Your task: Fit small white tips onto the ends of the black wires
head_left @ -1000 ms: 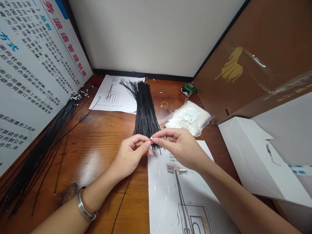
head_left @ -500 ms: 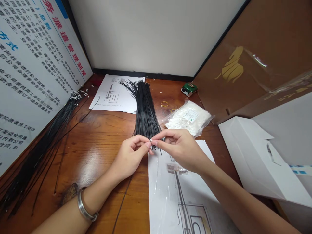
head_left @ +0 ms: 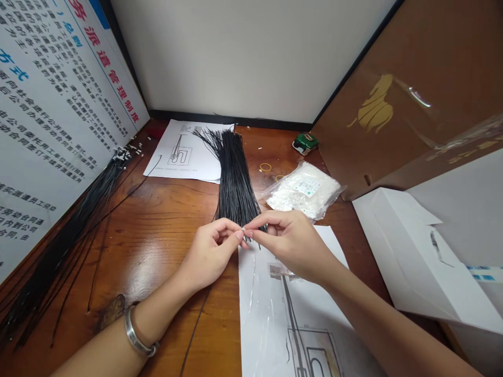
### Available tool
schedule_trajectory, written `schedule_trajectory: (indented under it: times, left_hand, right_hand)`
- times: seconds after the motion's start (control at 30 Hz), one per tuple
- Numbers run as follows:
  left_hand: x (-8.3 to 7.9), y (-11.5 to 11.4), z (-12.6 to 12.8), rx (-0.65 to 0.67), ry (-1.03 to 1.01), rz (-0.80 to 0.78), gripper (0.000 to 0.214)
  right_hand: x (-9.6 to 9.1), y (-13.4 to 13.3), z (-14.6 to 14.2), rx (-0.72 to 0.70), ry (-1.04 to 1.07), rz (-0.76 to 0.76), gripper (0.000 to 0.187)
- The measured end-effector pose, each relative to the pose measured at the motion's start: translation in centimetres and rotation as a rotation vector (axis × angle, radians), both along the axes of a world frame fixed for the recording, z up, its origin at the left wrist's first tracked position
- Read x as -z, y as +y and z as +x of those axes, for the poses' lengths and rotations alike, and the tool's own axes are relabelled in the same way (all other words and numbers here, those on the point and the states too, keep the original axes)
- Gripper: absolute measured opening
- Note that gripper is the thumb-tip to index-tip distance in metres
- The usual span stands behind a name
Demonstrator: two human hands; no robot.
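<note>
Pinching a tiny white piece [head_left: 243, 229] at the black wire bundle's [head_left: 236, 180] near end, the right hand's [head_left: 294, 241] fingers meet the left hand [head_left: 214, 254], its fingers apparently pinching a dark wire [head_left: 193, 332], long axis trailing away from the bundle; both hands equally near; poster [head_left: 58, 110] left of bundle reads 务派遣管理制度.

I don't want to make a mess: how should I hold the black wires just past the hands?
Probably put your grip around the middle of the wires, from above: they lie in a long bunch, gathered closely there, with strays splaying at the far end. The left hand and right hand partly hide the near end.
</note>
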State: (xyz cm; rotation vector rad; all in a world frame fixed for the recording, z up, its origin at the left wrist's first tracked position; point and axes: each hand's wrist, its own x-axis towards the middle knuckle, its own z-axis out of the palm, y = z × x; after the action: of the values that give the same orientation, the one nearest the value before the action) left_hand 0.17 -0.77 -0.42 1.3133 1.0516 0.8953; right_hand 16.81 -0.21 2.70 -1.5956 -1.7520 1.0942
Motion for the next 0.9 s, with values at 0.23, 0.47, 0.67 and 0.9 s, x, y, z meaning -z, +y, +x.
schedule_trajectory:
  times: [0.23,0.47,0.67,0.9]
  left_hand:
    - [-0.02,0.06,0.24,-0.014,-0.011,0.000,0.013]
    - [0.00,0.15,0.16,-0.030,-0.069,-0.069,0.015]
    - [-0.12,0.33,0.29,-0.086,-0.111,-0.109,0.016]
    - [0.20,0.22,0.15,-0.085,-0.108,-0.125,0.013]
  right_hand:
    - [0.24,0.24,0.02,0.029,0.025,0.020,0.015]
    - [0.32,0.17,-0.17,0.080,0.145,0.039,0.012]
    - [0.49,0.12,-0.37,0.123,0.185,0.020,0.011]
    - [1.02,0.08,-0.44,0.120,0.239,-0.023,0.011]
